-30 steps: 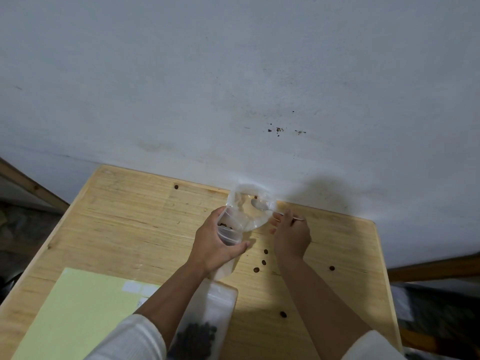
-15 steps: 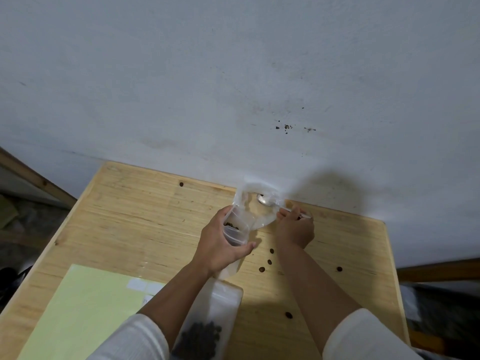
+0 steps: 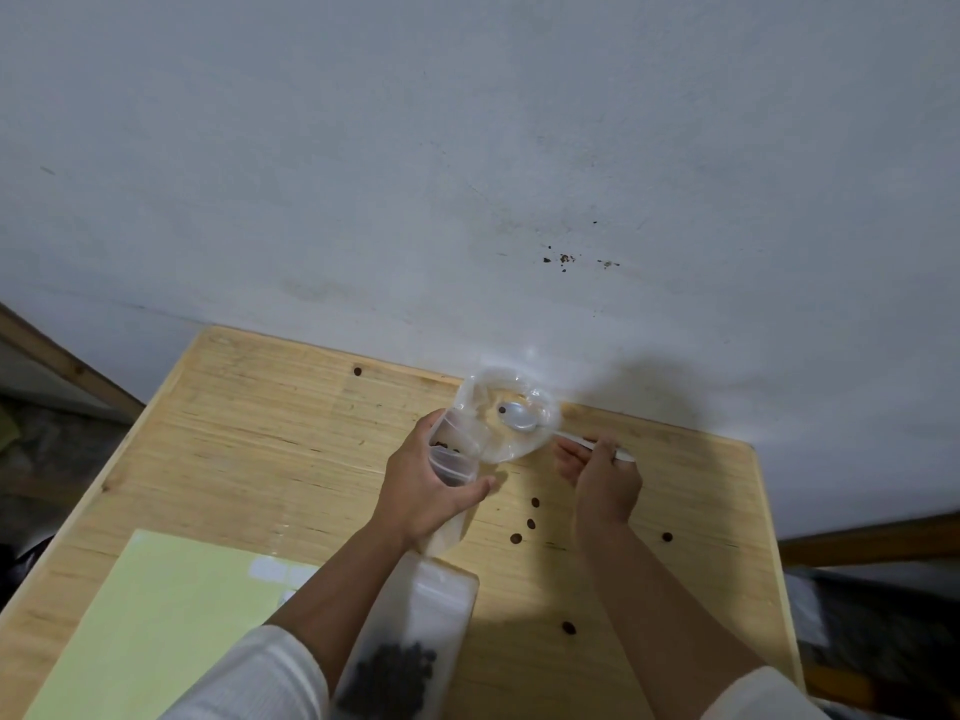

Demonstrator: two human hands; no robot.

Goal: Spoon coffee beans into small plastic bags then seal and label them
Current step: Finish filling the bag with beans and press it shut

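Head view: risk of more spills — clear floppy small plastic bag (image 3: 470, 449) mouth could sag off clear plastic spoon (image 3: 524, 417); loose brown coffee beans (image 3: 530, 523) already on wooden tabletop (image 3: 260, 433). Left hand (image 3: 423, 491) wrapped around bag above tabletop; right hand (image 3: 605, 475) pinching spoon handle, bowl inside mouth.

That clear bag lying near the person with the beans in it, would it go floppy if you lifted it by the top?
Probably. The bag looks like thin, soft plastic lying flat on the table. The beans sit heaped at one end, so that end would likely sag and swing. It seems light; few beans are inside.
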